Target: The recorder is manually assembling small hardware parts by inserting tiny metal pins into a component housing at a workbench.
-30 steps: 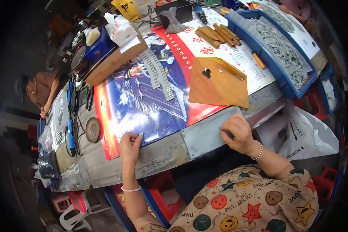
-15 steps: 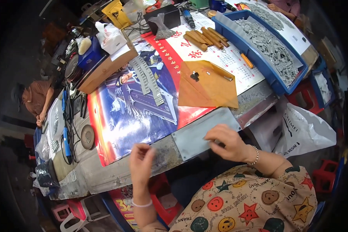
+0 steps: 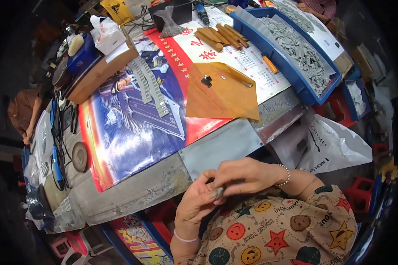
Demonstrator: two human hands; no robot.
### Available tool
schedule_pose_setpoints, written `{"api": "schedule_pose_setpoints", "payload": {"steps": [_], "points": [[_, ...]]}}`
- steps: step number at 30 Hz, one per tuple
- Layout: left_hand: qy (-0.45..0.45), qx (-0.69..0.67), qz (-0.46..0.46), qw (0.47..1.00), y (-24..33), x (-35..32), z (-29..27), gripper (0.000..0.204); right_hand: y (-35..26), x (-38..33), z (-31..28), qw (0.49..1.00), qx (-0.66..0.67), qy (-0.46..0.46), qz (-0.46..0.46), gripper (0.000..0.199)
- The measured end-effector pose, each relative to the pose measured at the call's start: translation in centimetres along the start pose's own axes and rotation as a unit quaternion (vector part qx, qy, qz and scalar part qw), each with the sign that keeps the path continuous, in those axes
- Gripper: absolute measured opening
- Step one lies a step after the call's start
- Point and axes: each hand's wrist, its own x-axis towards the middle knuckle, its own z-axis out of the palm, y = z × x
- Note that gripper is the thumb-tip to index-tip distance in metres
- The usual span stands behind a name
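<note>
My left hand (image 3: 198, 199) and my right hand (image 3: 242, 175) meet fingertip to fingertip near my lap, by the table's front edge. Both are closed; a greyish patch shows at the left thumb tip, and anything between the fingers is too small or hidden to name. Just beyond lies a pale grey plate (image 3: 221, 148) along the table edge. Past it, a sheet of orange-brown paper (image 3: 225, 97) carries small black pieces (image 3: 206, 81) and a little metal piece (image 3: 247, 84). Two strips of grey parts (image 3: 152, 86) rest on the blue and red poster (image 3: 132, 145).
A blue tray (image 3: 241, 26) of grey parts stands at the right, beside an orange-handled tool (image 3: 269, 65) and brown rolls (image 3: 221, 37). Blue-handled tools with cables (image 3: 57, 163) and a round dish (image 3: 79, 157) lie left. Another person (image 3: 24, 112) sits at the far left.
My hands were apart over the table edge, the right above the grey plate. They have come together lower down, closed at the fingertips. The whole view has shifted a little.
</note>
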Motion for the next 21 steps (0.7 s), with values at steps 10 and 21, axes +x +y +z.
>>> {"api": "schedule_pose_setpoints", "payload": {"steps": [10, 21], "points": [[0.158, 0.359, 0.232, 0.890, -2.3, 0.1, 2.2, 0.040, 1.3, -0.5, 0.5, 0.890, 0.253, 0.152, 0.347, 0.013], [0.213, 0.382, 0.242, 0.866, -2.3, -0.3, 2.0, 0.040, 1.7, -0.4, 1.4, 0.866, 0.331, 0.151, 0.345, 0.017]]}}
